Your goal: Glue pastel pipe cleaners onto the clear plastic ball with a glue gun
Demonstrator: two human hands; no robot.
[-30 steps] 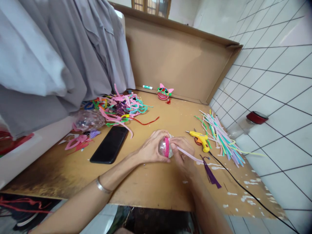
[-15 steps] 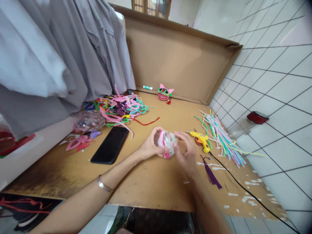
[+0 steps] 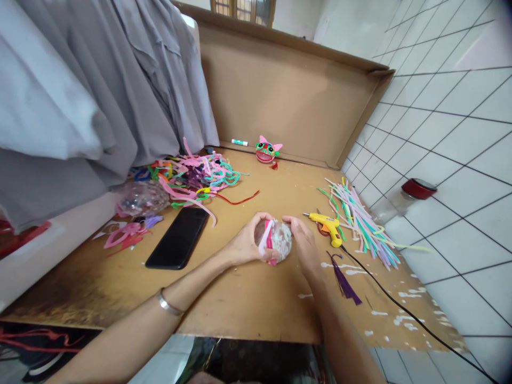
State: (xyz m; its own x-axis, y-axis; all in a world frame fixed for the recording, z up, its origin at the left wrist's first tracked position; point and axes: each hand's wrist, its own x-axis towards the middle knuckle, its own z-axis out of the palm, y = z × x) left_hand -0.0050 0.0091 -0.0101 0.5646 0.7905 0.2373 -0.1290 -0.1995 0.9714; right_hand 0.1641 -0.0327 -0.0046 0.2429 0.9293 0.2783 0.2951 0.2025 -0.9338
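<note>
The clear plastic ball [image 3: 283, 244] has been turned since a second ago: a pale pink pipe cleaner [image 3: 263, 243], then trailing rightward from the right hand [image 3: 306, 246], is now lying across the ball's left part, alongside its magenta band [image 3: 269, 240]. That is apparently leaving the left hand [image 3: 245, 241] to steady both pieces.

The left hand is grasping the ball from its left side, fingers curving over the top and thumb pressing across the lower front. The right hand is standing half-open at the ball's right side—no pipe cleaner showing in it—and whether its fingertips are touching the surface I cannot tell.

The hands are keeping the ball above the middle of the tabletop [image 3: 240, 304], between its near and far edges; the yellow glue gun [image 3: 328, 228] is lying toward the right edge.
</note>
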